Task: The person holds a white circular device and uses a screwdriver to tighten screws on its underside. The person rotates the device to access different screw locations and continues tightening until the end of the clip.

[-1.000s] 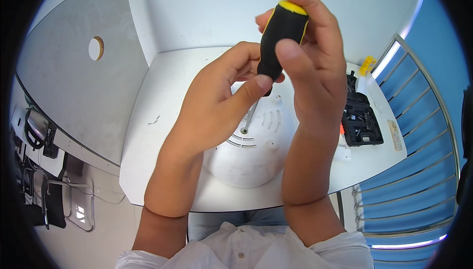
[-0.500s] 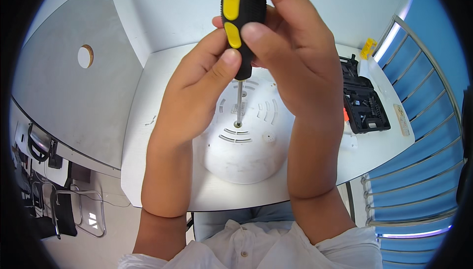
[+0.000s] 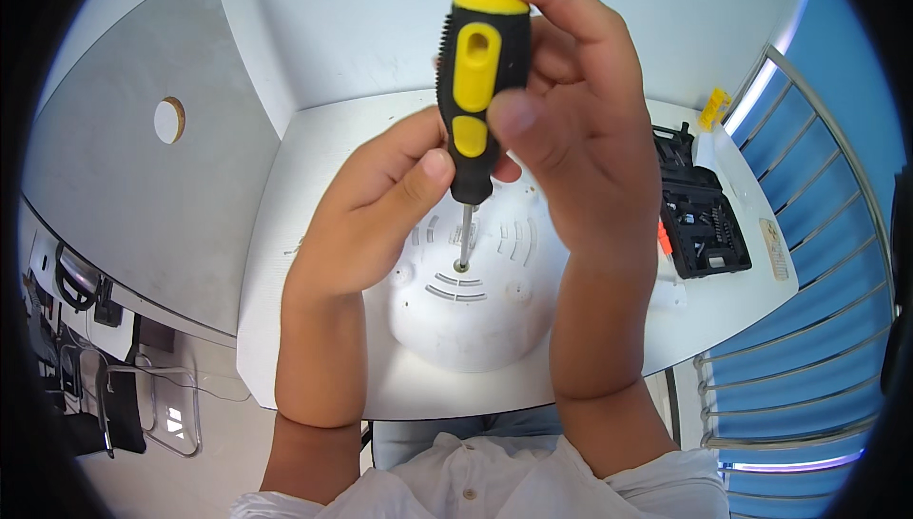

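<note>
A screwdriver (image 3: 485, 91) with a thick black and yellow handle stands nearly upright, leaning a little to the right. Its steel shaft runs down into a recessed hole in the white round housing (image 3: 466, 334), which has curved vent slots and sits on the table. My left hand (image 3: 380, 201) is closed on the lower handle, the thumb at its left side. Higher up, my right hand (image 3: 585, 129) wraps the handle from the right, its thumb on the front and a fingertip above the yellow end cap. Some fingers are hidden behind the handle. The screw head cannot be made out.
A black tool case (image 3: 706, 224) with small bits lies open at the right of the white table (image 3: 276, 329). Beyond it are a yellow object (image 3: 713, 108) and a metal railing (image 3: 837, 139). A grey board with a round hole (image 3: 114, 177) stands at the left.
The screwdriver and both hands appear lower in the picture, and the handle leans more to the right. My right hand's fingers have shifted around the handle, baring its yellow end cap.
</note>
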A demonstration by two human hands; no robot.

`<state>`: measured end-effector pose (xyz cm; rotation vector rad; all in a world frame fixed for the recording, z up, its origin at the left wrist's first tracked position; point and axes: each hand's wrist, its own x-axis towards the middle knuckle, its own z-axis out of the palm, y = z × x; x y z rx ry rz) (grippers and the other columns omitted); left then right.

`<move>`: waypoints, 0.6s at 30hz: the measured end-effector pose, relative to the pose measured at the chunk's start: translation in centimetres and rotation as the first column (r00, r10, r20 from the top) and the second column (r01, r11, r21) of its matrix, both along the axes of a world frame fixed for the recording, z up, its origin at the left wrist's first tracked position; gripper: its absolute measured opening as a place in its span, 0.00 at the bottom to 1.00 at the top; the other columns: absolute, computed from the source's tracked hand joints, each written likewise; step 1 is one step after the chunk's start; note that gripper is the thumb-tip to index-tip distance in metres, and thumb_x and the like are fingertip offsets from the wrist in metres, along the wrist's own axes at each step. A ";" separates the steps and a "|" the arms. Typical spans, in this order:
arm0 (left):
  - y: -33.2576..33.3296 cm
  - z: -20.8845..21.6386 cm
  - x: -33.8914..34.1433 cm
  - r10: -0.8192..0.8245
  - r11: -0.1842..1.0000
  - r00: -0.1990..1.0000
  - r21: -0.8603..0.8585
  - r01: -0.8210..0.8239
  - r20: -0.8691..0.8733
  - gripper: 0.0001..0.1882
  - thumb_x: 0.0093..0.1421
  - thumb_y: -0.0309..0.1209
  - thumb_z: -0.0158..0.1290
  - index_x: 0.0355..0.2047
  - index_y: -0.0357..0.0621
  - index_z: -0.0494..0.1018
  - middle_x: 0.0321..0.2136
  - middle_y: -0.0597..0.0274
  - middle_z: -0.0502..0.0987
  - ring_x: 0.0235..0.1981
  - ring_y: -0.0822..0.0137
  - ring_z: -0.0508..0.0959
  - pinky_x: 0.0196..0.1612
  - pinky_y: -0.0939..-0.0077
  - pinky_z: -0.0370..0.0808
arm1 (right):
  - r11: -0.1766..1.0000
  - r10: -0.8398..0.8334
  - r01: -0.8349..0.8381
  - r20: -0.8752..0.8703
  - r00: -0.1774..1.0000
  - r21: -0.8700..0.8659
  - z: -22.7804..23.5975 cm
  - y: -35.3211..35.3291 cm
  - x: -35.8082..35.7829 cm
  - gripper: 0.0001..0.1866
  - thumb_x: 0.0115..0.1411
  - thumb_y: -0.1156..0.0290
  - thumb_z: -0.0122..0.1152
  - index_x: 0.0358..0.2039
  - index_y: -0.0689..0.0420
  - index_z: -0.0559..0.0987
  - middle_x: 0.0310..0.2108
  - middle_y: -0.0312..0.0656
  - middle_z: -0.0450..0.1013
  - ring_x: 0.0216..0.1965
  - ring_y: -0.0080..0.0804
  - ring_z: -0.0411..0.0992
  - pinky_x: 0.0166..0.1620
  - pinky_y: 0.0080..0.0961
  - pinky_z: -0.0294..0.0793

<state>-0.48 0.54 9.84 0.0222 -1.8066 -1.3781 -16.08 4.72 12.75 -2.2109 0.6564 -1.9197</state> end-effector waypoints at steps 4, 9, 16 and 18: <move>-0.5 -0.4 -1.0 0.095 0.995 0.995 -0.009 -0.096 -0.031 0.19 0.65 0.41 0.50 0.45 0.36 0.68 0.35 0.63 0.75 0.41 0.73 0.73 0.49 0.77 0.67 | 0.979 -0.185 0.180 -0.052 0.981 -0.090 0.1 -0.3 -0.1 0.33 0.60 0.62 0.62 0.59 0.64 0.60 0.42 0.44 0.70 0.39 0.23 0.69 0.42 0.19 0.70; -1.3 -0.8 -0.8 0.110 0.994 0.993 0.001 -0.110 -0.033 0.15 0.64 0.36 0.51 0.43 0.37 0.69 0.35 0.62 0.75 0.40 0.73 0.73 0.48 0.77 0.68 | 0.975 -0.212 0.208 -0.045 0.976 -0.080 -0.3 -0.7 -0.7 0.31 0.60 0.64 0.60 0.59 0.64 0.61 0.44 0.45 0.68 0.41 0.24 0.69 0.44 0.20 0.69; -0.4 -0.7 -1.0 0.059 0.996 0.994 0.074 -0.052 -0.090 0.19 0.62 0.35 0.54 0.48 0.35 0.67 0.40 0.59 0.75 0.42 0.71 0.74 0.50 0.75 0.69 | 0.982 -0.184 0.183 -0.010 0.983 -0.036 -0.9 -0.4 -0.4 0.30 0.60 0.68 0.57 0.60 0.64 0.61 0.48 0.46 0.66 0.45 0.26 0.68 0.47 0.22 0.69; -1.1 -0.9 -0.8 0.145 0.985 0.986 -0.083 -0.152 -0.083 0.29 0.60 0.35 0.57 0.56 0.33 0.63 0.45 0.56 0.74 0.46 0.67 0.74 0.52 0.71 0.70 | 0.984 -0.178 0.178 -0.002 0.984 -0.021 -0.9 -0.3 -0.3 0.30 0.60 0.69 0.57 0.60 0.64 0.61 0.49 0.47 0.65 0.46 0.27 0.67 0.48 0.23 0.68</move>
